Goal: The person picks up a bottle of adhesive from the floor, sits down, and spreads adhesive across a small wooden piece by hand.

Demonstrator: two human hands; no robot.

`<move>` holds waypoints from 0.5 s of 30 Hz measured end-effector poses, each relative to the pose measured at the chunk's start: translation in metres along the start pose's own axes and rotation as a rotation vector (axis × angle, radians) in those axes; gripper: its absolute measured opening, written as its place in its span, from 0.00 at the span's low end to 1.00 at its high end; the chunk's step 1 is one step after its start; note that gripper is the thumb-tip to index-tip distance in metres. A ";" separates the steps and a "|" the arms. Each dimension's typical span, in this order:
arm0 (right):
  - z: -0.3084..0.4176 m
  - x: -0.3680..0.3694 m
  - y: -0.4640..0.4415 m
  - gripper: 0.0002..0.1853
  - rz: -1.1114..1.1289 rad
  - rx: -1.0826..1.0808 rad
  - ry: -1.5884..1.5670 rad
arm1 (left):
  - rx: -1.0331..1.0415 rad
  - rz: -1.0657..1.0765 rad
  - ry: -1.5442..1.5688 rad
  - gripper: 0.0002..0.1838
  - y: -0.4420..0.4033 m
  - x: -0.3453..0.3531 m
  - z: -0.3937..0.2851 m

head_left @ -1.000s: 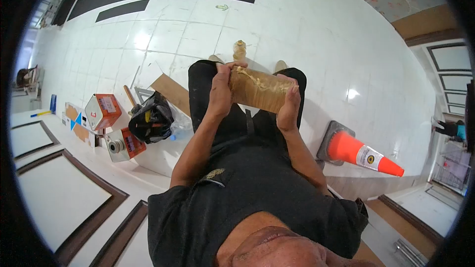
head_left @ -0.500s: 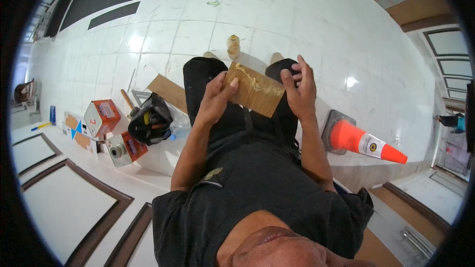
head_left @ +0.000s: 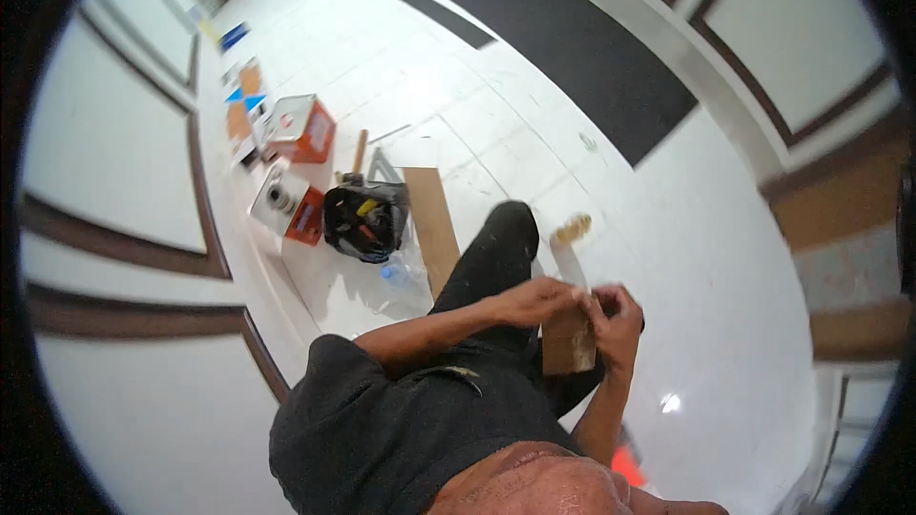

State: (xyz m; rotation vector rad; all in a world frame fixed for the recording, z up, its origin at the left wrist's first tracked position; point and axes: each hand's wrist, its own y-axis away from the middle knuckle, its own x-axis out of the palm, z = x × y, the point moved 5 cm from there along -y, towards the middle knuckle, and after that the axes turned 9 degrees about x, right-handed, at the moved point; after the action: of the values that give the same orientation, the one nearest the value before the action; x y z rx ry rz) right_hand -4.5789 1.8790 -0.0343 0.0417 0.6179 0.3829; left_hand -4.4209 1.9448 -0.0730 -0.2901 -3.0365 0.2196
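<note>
A small brown wooden board (head_left: 569, 345) hangs below my hands, in front of my dark trousers. My left hand (head_left: 541, 302) is closed on its upper edge. My right hand (head_left: 616, 320) is at the board's upper right corner, fingers curled and pinched close to the left fingertips; whatever is between them is too small to make out. On the floor beyond my knee stands a clear container with yellowish contents (head_left: 572, 229).
Left of my leg lie a long brown plank (head_left: 434, 229), a black plastic bag (head_left: 365, 221) of tools and a blue-capped bottle (head_left: 393, 273). Two orange-and-white tins (head_left: 310, 129) stand by the panelled wall. Part of an orange cone (head_left: 627, 467) shows beside my right arm.
My view has swung left, toward the tins and bag. The board has turned more upright. My right hand, open and apart from it before, has closed and come up to my left fingertips.
</note>
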 end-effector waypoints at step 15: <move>-0.023 0.009 0.002 0.16 0.173 0.061 -0.233 | 0.006 -0.049 -0.051 0.29 0.003 0.000 0.002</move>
State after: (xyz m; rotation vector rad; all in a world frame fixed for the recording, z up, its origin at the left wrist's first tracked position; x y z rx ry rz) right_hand -4.5855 1.8822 -0.0579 0.1962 0.3959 0.5182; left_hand -4.4206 1.9479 -0.0750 -0.2125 -3.0888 0.2367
